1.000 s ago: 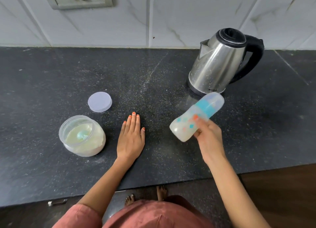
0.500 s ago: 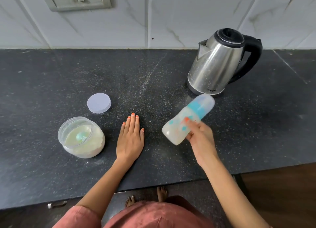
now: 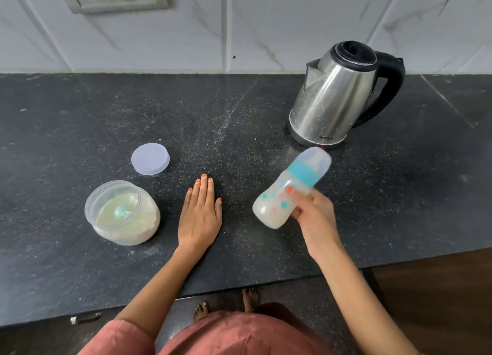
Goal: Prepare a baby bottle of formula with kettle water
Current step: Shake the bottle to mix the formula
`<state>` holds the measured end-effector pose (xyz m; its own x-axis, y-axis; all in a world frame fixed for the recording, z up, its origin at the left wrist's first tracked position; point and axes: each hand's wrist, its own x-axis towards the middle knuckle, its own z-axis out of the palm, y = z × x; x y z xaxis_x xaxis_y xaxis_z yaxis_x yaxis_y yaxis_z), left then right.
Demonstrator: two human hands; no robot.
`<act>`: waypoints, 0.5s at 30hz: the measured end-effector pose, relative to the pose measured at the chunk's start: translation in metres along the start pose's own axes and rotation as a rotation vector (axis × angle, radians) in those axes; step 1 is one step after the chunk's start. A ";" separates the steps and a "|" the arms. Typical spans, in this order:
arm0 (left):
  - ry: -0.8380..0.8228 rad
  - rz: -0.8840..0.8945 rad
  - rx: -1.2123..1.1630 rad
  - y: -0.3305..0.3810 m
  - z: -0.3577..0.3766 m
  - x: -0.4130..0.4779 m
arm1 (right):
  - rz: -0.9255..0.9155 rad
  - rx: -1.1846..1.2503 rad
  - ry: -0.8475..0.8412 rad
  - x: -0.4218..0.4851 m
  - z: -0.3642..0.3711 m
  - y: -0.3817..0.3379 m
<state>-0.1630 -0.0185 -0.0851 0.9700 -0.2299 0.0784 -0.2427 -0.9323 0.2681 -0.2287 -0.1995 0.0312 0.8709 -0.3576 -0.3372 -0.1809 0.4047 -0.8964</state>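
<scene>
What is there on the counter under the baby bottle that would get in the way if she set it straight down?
Nothing visible. The right hand holds the tilted baby bottle above bare counter. The kettle stands behind it, the left hand lies flat to its left, and the open formula jar and lid sit further left.

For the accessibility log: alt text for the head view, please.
The right hand holds a capped baby bottle of milky liquid tilted above a dark counter. The left hand lies flat beside an open formula jar, its lid behind it. A steel kettle stands at the back right.
</scene>
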 end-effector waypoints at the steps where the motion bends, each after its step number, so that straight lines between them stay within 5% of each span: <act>1: 0.001 0.000 0.002 0.000 0.000 0.000 | -0.015 0.147 0.071 0.005 0.000 -0.004; 4: 0.004 0.002 0.005 0.000 0.001 0.000 | -0.052 0.305 0.130 0.010 0.004 -0.005; 8: -0.001 0.006 0.002 0.000 0.000 0.000 | -0.036 -0.156 -0.060 -0.005 0.006 0.001; 13: 0.012 -0.002 0.003 0.000 0.001 0.001 | -0.067 0.288 0.119 0.010 0.005 -0.013; 15: 0.012 0.002 0.006 0.000 0.001 0.000 | -0.047 0.229 0.092 0.008 0.008 -0.008</act>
<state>-0.1628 -0.0192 -0.0860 0.9693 -0.2287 0.0906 -0.2448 -0.9334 0.2622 -0.2172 -0.1990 0.0376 0.8288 -0.4514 -0.3307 -0.0236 0.5622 -0.8267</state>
